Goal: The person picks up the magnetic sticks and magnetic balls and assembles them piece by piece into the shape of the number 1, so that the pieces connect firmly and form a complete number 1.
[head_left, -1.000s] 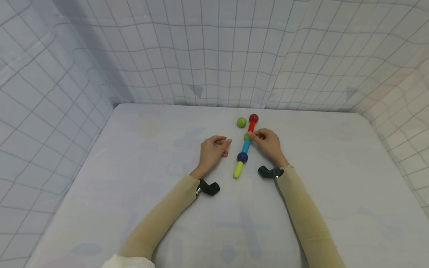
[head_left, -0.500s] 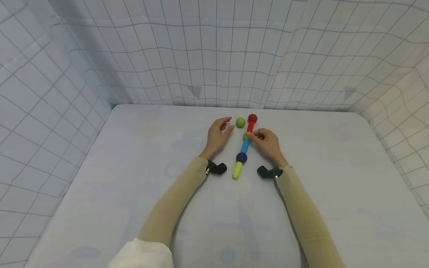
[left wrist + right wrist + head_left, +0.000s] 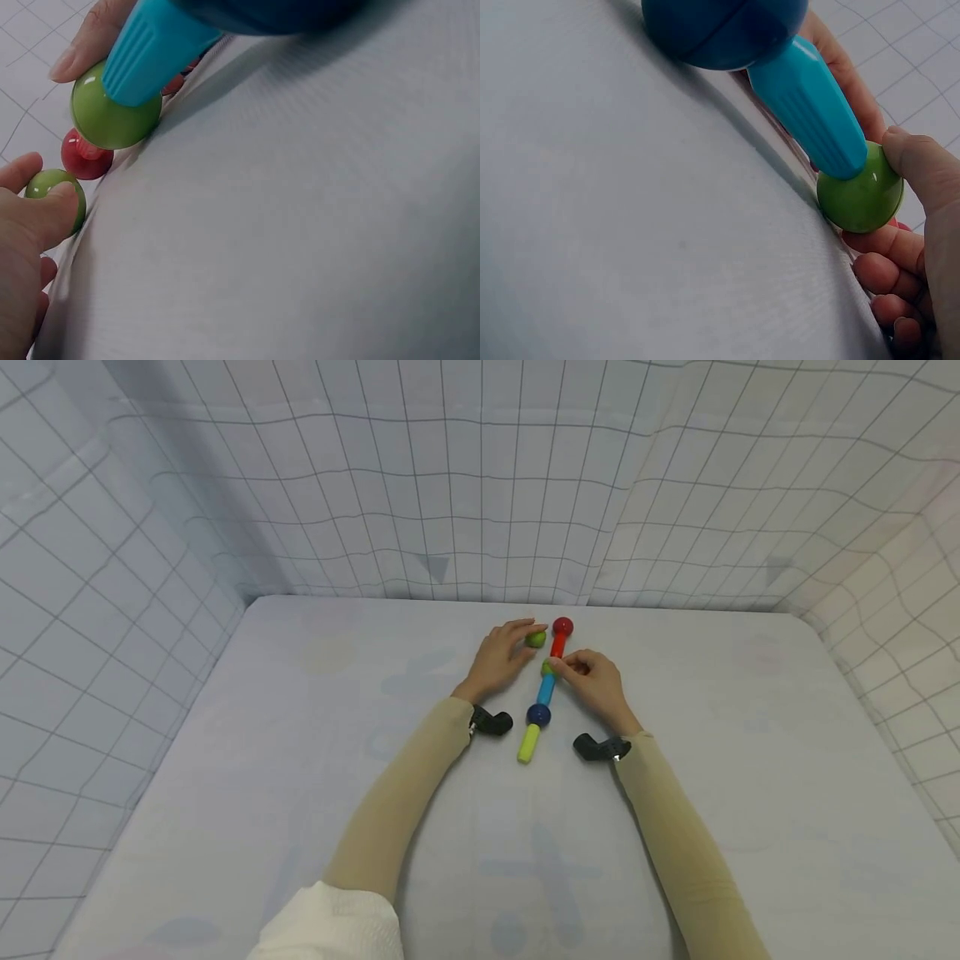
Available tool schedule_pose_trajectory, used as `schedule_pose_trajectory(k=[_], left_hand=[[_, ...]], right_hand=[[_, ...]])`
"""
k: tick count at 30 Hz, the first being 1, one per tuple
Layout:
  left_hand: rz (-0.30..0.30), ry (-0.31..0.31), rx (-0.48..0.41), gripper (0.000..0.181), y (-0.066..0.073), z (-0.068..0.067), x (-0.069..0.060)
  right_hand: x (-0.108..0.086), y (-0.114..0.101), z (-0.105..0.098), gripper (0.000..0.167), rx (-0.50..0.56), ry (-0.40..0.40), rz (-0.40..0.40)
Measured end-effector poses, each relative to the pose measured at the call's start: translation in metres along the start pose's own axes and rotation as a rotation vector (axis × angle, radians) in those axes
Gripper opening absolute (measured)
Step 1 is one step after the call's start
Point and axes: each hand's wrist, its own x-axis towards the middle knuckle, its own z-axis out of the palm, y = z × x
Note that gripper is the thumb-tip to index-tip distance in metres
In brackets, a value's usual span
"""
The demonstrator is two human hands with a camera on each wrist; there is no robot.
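Note:
A chain of toy balls and rods lies on the table in the head view. From its far end come a red ball [image 3: 562,627], a red rod [image 3: 558,646], a green ball [image 3: 859,196], a light blue rod [image 3: 545,690], a dark blue ball [image 3: 538,716] and a yellow-green rod [image 3: 528,744]. My right hand [image 3: 600,687] pinches the chain's green ball between thumb and fingers. Left of the red ball sits a loose green ball [image 3: 54,201]. My left hand [image 3: 501,662] holds that one, thumb on its near side and a finger at the far side.
The table [image 3: 375,793] has a white cover with faint pale shapes. Grid-patterned white curtains [image 3: 465,485] rise along its back edge and both sides. Dark wrist cameras sit at the left wrist [image 3: 492,722] and the right wrist [image 3: 600,747].
My left hand has moved away from me and to the right, onto the loose green ball. My right hand keeps its hold on the chain, nearly still.

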Motion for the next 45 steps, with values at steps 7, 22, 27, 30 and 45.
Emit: schedule_pose_trajectory(k=[7, 22, 27, 30, 45], left_hand=[[-0.06, 0.073, -0.078, 0.041, -0.001, 0.001, 0.002], [-0.097, 0.168, -0.158, 0.029, 0.001, 0.001, 0.003], [-0.131, 0.196, -0.166, 0.029, 0.001, 0.002, 0.003], [-0.154, 0.234, -0.203, 0.031, 0.001, 0.002, 0.001], [-0.156, 0.303, -0.241, 0.036, 0.006, -0.008, -0.033]], right_hand=[[0.0, 0.001, 0.0, 0.039, -0.008, 0.003, -0.011], [0.0, 0.002, 0.001, 0.041, -0.012, 0.013, -0.009], [0.0, 0.002, 0.001, 0.042, -0.016, 0.007, -0.004], [0.0, 0.002, 0.0, 0.043, -0.016, 0.009, -0.009], [-0.001, 0.001, 0.001, 0.04, 0.005, 0.006, -0.009]])
